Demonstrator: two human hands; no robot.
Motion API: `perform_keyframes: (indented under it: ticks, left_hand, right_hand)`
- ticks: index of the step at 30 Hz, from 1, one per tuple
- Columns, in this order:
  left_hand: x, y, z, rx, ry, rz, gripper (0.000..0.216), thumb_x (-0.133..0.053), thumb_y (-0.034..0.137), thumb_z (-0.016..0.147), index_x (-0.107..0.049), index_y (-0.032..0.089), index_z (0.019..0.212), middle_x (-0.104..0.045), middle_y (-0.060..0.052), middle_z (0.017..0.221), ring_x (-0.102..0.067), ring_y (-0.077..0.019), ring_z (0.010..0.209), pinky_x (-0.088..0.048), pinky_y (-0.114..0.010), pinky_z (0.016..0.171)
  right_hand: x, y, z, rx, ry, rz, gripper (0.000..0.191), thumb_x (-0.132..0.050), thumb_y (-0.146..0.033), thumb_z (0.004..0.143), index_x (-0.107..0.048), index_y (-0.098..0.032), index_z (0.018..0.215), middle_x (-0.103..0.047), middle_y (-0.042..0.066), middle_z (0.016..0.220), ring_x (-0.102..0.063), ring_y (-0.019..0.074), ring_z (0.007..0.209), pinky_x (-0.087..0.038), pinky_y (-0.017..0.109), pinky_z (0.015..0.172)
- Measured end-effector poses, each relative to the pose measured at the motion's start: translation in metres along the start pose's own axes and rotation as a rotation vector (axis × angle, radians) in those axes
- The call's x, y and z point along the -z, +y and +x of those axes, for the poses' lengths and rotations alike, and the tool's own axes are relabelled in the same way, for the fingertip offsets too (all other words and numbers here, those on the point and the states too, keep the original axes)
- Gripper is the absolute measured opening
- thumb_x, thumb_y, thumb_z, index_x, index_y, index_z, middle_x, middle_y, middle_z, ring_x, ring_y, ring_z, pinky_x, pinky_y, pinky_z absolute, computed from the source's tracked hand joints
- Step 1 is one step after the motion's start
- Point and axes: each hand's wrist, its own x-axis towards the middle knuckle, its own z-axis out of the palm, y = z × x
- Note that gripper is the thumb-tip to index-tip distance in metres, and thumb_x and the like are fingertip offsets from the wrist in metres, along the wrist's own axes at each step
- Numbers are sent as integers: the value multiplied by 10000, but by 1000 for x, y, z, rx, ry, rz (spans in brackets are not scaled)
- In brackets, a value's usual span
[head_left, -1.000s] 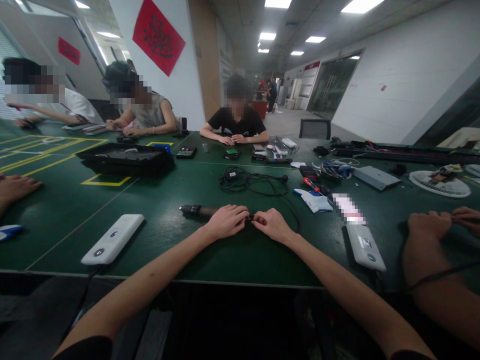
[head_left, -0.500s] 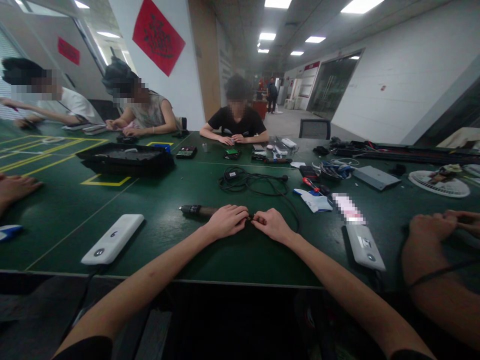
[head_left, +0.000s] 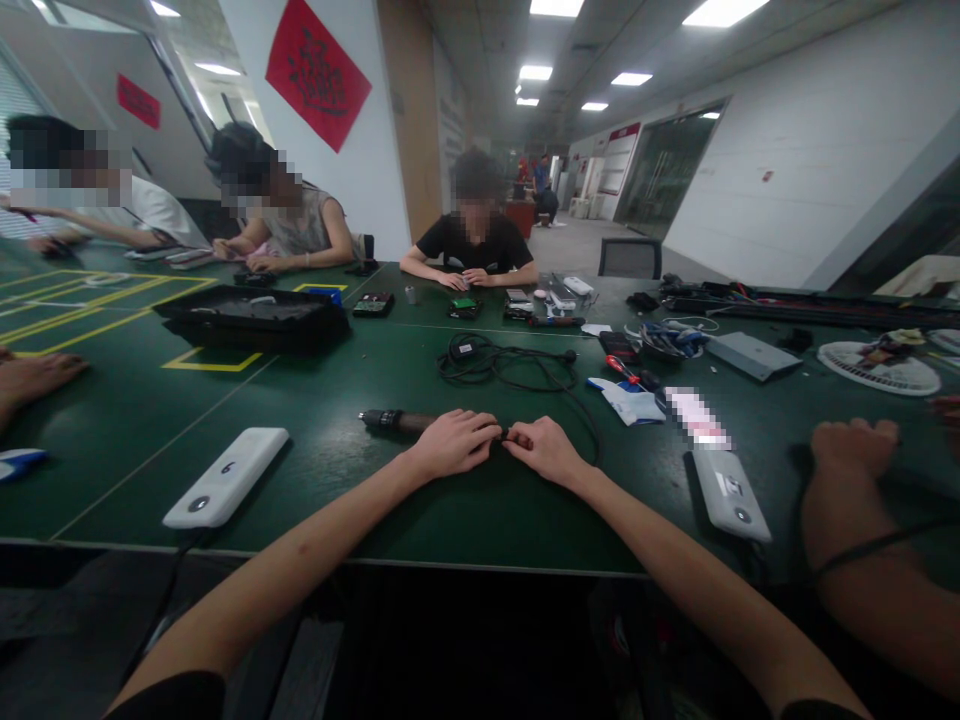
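Note:
A dark electric screwdriver (head_left: 388,421) lies on the green table with its metal chuck to the left. My left hand (head_left: 460,441) is closed over its rear part, palm down. At the tail end, my right hand (head_left: 545,449) pinches the end of a black power cord (head_left: 595,428), with the fingertips of both hands almost meeting. The join between cord and screwdriver is mostly hidden by my fingers. Beyond my hands the cord runs into a loose coil with a white label (head_left: 466,349).
White power banks (head_left: 229,478) (head_left: 729,492) flank my forearms. A black tray (head_left: 251,318) sits far left. Right of the coil are a blue-white packet (head_left: 630,402) and a red-handled tool (head_left: 622,369). A co-worker's arm (head_left: 855,500) rests at right; another's hand (head_left: 41,380) at left.
My left fingertips have shifted slightly right, closer to my right hand at the join. The co-worker's hands at right have moved apart. People in the far background have shifted.

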Motion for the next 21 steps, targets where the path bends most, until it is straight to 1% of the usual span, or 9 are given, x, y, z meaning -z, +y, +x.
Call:
perform_keyframes:
  ticks: [5,9,12,17,21]
  left_hand:
    - [2,1,-1,30,-11,-6,270,-484,290,1011,-629,228,1229,-649,-77,1298,-669,-206,1052,-520,-375,891]
    - [3,1,0,0,-21,-6,275,-504,298,1003,-629,252,1244,-639,-75,1321,-667,-214,1065,-519,-384,897]
    - [3,0,0,29,-16,-8,255,-493,295,1008,-630,237,1215,-642,-79,1312,-667,-211,1066,-520,-375,898]
    - [2,0,0,-13,-33,1,272,-501,301,1004,-619,253,1243,-635,-74,1329,-667,-216,1074,-510,-381,922]
    - [2,0,0,24,-22,2,261,-479,285,1011,-618,225,1223,-642,-81,1320,-670,-211,1064,-510,-376,919]
  right_hand:
    - [2,-2,0,7,-3,11,114,-682,-309,984,-707,-206,944,-671,-26,711,-584,119,621,-424,272,788]
    - [2,-3,0,1,-3,-6,113,-694,-311,976,-711,-205,940,-673,-27,701,-588,121,618,-425,281,800]
    - [2,-3,0,-4,1,-14,107,-702,-307,970,-714,-205,941,-677,-28,703,-592,121,624,-423,286,823]
    - [2,-3,1,-5,-16,6,116,-694,-311,977,-711,-203,938,-670,-31,696,-586,118,613,-412,270,770]
    - [3,-3,1,4,-13,15,121,-687,-308,982,-707,-200,931,-665,-32,694,-579,115,609,-411,267,768]
